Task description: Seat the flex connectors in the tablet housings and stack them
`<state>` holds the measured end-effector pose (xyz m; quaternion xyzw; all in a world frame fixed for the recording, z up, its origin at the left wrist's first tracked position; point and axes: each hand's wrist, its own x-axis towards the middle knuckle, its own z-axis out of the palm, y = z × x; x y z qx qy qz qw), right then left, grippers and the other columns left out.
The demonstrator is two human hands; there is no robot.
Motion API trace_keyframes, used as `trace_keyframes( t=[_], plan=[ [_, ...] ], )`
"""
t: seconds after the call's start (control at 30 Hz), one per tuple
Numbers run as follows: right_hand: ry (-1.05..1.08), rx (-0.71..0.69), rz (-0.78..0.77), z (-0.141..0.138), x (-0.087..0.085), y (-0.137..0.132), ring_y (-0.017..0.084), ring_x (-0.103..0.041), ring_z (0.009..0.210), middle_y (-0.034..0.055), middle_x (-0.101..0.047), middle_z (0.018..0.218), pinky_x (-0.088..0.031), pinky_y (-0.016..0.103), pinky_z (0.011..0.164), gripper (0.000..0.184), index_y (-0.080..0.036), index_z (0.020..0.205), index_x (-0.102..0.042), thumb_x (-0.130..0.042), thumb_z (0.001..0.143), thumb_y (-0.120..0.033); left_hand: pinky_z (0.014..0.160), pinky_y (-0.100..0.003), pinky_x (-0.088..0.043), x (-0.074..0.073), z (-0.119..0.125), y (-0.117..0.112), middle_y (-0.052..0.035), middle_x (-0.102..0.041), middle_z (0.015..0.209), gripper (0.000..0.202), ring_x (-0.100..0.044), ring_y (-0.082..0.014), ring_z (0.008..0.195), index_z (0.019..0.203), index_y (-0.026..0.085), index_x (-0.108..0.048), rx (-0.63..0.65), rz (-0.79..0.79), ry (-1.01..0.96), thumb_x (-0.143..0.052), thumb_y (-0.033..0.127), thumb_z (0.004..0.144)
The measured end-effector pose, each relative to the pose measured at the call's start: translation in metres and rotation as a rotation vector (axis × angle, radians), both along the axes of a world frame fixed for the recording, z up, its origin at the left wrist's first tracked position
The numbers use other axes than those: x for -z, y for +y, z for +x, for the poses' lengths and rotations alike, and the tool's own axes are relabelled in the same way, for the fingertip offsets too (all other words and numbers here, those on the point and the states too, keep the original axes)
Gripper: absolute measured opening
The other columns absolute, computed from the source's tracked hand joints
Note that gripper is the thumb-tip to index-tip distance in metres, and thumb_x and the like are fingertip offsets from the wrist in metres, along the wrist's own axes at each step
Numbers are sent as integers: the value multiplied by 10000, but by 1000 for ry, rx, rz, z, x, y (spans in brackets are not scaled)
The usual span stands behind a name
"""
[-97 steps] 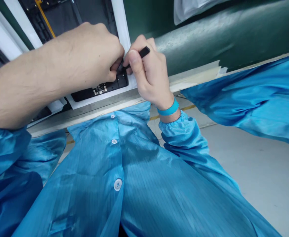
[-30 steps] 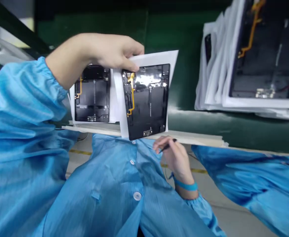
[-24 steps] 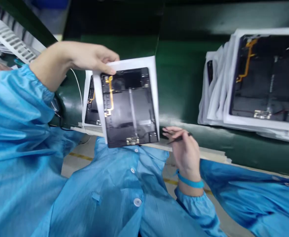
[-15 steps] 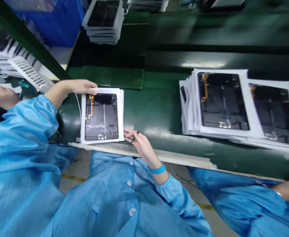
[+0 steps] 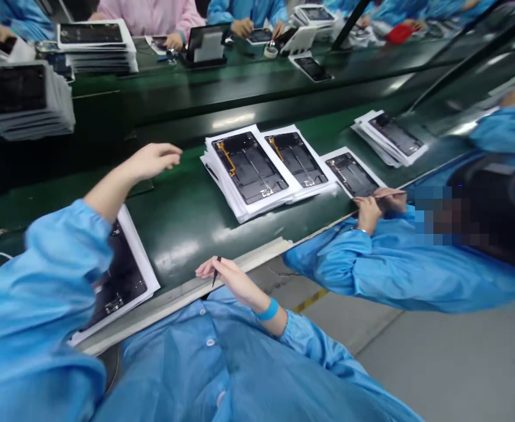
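My left hand (image 5: 154, 163) hangs open in the air over the green conveyor belt (image 5: 182, 234), touching nothing. Below my left forearm a dark tablet back panel (image 5: 120, 275) lies on a white sheet (image 5: 138, 264), partly hidden by my sleeve. My right hand (image 5: 233, 281) rests near the belt's front edge, shut on a thin black spudger (image 5: 215, 271) whose tip points down. Nearest my left hand, a stack of tablet back panels in white sheets (image 5: 248, 170) sits on the belt, with an orange flex strip on the top panel.
A second stack of panels (image 5: 299, 161) touches the first. A co-worker's hands (image 5: 375, 205) work on a single panel (image 5: 351, 174) to the right, beside another stack (image 5: 389, 138). Further workers in blue and pink sit along a far belt (image 5: 239, 76). Grey floor lies lower right.
My left hand has let go of the panel, which now lies flat on the belt under my forearm. The view has swung up and outward, showing much more of the belt and other workers.
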<state>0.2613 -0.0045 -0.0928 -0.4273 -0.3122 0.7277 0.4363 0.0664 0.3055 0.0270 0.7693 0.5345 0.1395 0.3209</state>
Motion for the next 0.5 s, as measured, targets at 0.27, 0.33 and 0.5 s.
trace_keyframes(
  t=[0.27, 0.33, 0.5],
  plan=[
    [-55, 121, 18, 36, -8, -24, 261, -778, 1009, 82, -838, 1003, -601, 421, 1036, 591, -237, 856, -770, -760, 960, -819, 919, -357, -608, 26, 125, 60, -51, -755, 924, 268, -718, -197, 864, 961, 163, -740, -158, -38, -99, -711, 384, 1109],
    [-58, 160, 22, 45, -8, -27, 258, -768, 991, 74, -826, 971, -600, 419, 1026, 571, -240, 850, -764, -766, 967, -799, 959, -360, -606, 25, 126, 57, -35, -747, 950, 223, -711, -186, 906, 960, 164, -718, -172, -37, -130, -732, 338, 1099],
    [-34, 243, 44, 72, -16, -13, 254, -771, 1026, 78, -834, 1035, -604, 428, 1064, 540, -240, 867, -791, -812, 954, -773, 945, -309, -583, 22, 102, 27, -48, -653, 738, 270, -758, -238, 921, 784, 194, -608, -203, -80, -263, -630, 215, 1052]
  ],
)
